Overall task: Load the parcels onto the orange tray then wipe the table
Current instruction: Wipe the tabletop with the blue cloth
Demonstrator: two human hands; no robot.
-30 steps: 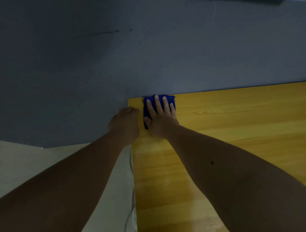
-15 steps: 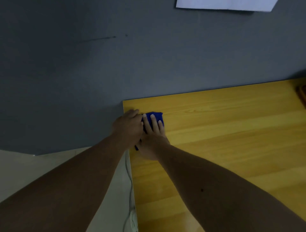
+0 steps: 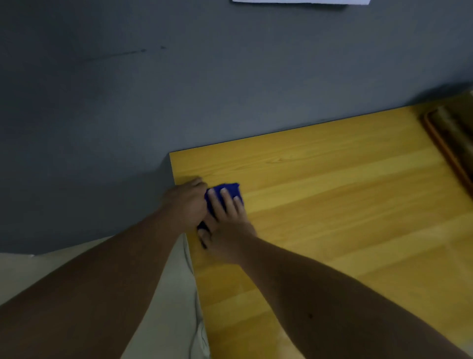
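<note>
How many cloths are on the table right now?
1. A blue cloth lies near the table's far left corner, under the right hand, beside the left hand. None others visible.

Smooth, faintly glossy wood-grain table (image 3: 332, 205), a fuzzy blue cloth (image 3: 229, 190), and a matt grey wall (image 3: 179, 89)

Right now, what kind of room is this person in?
Probably a plain indoor workroom or office, though little shows. A yellow wooden table stands against a grey wall with a white paper on it, and the right hand presses a blue cloth on the table.
</note>
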